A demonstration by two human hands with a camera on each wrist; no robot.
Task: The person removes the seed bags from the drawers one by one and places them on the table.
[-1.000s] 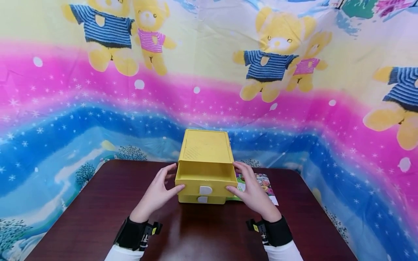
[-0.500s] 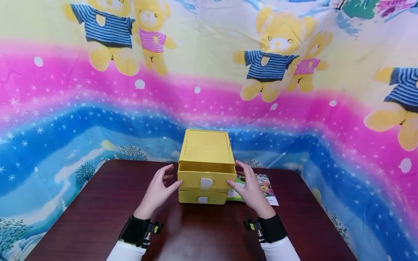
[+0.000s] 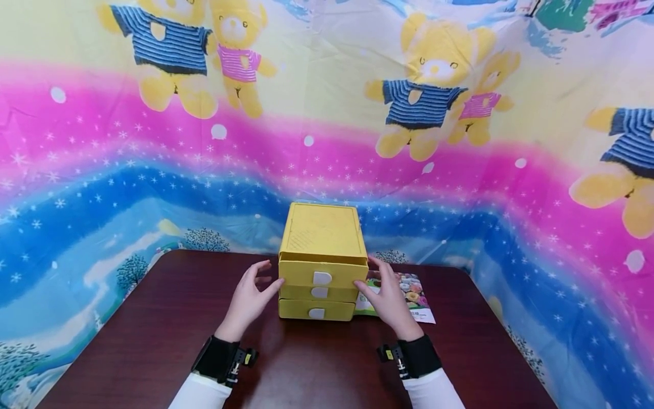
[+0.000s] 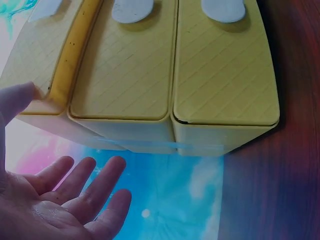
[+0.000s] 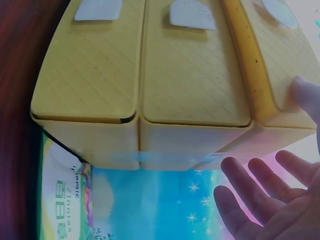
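A yellow drawer unit [image 3: 324, 230] with three stacked drawers stands on the table. Its top drawer [image 3: 296, 273] juts out slightly, while the middle drawer [image 4: 125, 75] and bottom drawer [image 4: 225, 75] sit flush. Each front carries a white rounded tab handle. My left hand [image 3: 247, 299] presses its thumb [image 4: 17, 100] on the left end of the top drawer's front. At the right end, my right hand [image 3: 389, 302] presses with its thumb [image 5: 306, 97]. The other fingers of both hands extend beside the unit's side walls, gripping nothing.
A printed sheet with flower pictures [image 3: 416, 295] lies right of the drawer unit, partly under or behind it. The dark reddish table [image 3: 311, 363] has rounded back corners. A patterned cloth [image 3: 327, 125] with bears hangs closely behind and along both sides.
The top drawer has slid back into the unit, from well out to slightly out, with both hands moving along with it. The middle drawer's front has come into view below it.
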